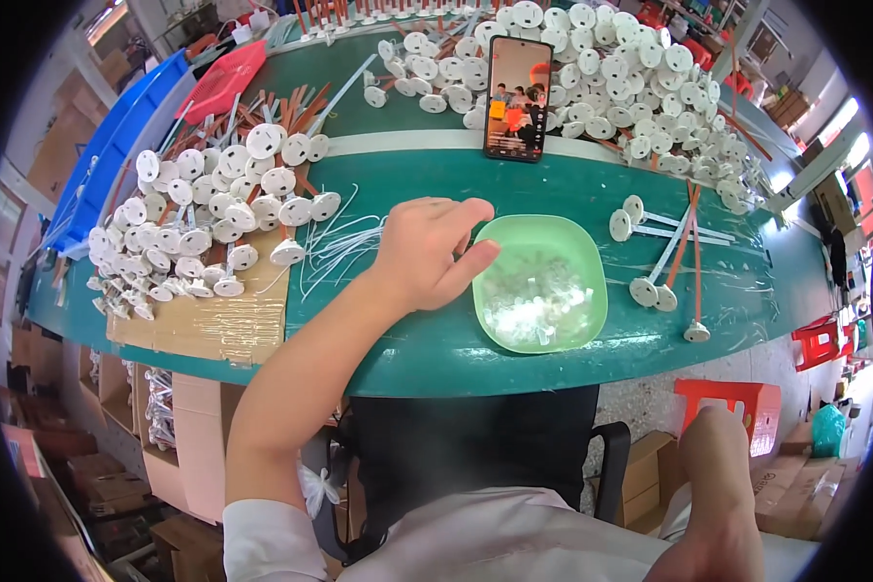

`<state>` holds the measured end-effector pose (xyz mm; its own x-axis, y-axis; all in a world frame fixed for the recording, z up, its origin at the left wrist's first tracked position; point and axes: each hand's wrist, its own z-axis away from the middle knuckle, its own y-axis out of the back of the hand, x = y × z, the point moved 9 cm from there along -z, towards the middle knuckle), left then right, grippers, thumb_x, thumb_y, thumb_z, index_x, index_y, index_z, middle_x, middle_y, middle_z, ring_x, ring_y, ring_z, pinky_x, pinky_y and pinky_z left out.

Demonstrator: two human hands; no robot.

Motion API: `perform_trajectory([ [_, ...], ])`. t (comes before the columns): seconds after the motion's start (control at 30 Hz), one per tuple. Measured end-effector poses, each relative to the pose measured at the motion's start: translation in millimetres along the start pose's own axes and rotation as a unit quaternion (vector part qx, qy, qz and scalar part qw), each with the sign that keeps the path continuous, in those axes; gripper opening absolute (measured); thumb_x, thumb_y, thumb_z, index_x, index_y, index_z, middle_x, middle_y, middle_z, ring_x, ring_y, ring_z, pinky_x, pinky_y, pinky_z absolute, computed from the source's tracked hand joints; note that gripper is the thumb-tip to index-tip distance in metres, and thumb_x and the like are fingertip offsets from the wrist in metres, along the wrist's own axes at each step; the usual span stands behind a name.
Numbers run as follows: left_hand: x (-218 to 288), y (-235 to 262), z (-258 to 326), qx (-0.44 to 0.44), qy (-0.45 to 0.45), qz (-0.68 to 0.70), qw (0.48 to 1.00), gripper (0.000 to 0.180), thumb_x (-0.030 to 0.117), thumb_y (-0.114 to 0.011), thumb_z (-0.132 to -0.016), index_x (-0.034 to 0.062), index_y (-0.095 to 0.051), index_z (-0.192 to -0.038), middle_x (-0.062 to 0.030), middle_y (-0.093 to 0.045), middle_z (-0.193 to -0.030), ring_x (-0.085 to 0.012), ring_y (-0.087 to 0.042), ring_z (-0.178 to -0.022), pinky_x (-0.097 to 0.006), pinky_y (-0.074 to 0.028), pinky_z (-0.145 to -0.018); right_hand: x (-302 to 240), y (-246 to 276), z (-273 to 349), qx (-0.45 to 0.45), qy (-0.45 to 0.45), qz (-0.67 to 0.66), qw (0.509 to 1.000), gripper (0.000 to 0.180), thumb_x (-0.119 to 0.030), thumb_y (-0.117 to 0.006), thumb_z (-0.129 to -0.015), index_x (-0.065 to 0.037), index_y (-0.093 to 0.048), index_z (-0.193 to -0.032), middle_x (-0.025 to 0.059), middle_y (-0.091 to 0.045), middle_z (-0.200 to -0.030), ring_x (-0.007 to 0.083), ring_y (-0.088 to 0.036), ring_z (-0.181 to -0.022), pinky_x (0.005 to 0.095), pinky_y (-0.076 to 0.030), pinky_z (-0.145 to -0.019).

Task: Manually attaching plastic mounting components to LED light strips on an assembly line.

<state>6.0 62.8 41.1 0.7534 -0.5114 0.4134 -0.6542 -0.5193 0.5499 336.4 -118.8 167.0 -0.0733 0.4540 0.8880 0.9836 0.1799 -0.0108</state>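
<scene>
My left hand (435,254) hovers at the left rim of a light green square bowl (592,325). Its thumb and index finger stand apart, with nothing seen between them; the other fingers are curled and partly hidden. Small clear and whitish pieces (543,310) lie in the bowl. Beside the wrist is a loose bunch of thin white strips (344,247). My right arm (718,485) is low at the right, beyond the table edge, and its fingers cannot be made out. Right of the bowl lie several white round-headed pieces (643,290) with brown or white stems.
A phone (517,97) stands upright behind the bowl. Piles of white disc-ended pieces (213,194) cover cardboard (204,325) at left and the far right. A red basket (225,82) and blue tray (116,145) stand far left. Below the edge are a black chair (611,466) and a red stool (761,412).
</scene>
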Motion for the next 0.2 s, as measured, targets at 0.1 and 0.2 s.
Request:
perform_trajectory([
  [0.1, 6, -5, -5, -0.007, -0.016, -0.003, 1.0, 0.023, 0.028, -0.069, -0.088, 0.0091, -0.062, -0.098, -0.004, -0.053, -0.06, -0.0263, -0.055, -0.054, -0.039, -0.043, -0.054, -9, 9, -11, -0.014, 0.002, 0.005, 1.0, 0.026, -0.016, -0.056, -0.094, -0.009, -0.055, -0.069, -0.0046, -0.049, -0.053, 0.0085, -0.044, -0.046, 0.0303, -0.045, -0.075],
  [0.2, 12, -6, -5, -0.025, -0.018, -0.01, 0.999, 0.024, 0.031, -0.068, -0.089, 0.0097, -0.062, -0.098, -0.0042, -0.053, -0.059, -0.0259, -0.057, -0.055, -0.039, -0.046, -0.056, -14, 20, -23, -0.005, -0.038, -0.079, 0.996, 0.028, -0.017, -0.057, -0.094, -0.011, -0.053, -0.067, -0.0048, -0.047, -0.052, 0.0094, -0.044, -0.046, 0.0323, -0.045, -0.079],
])
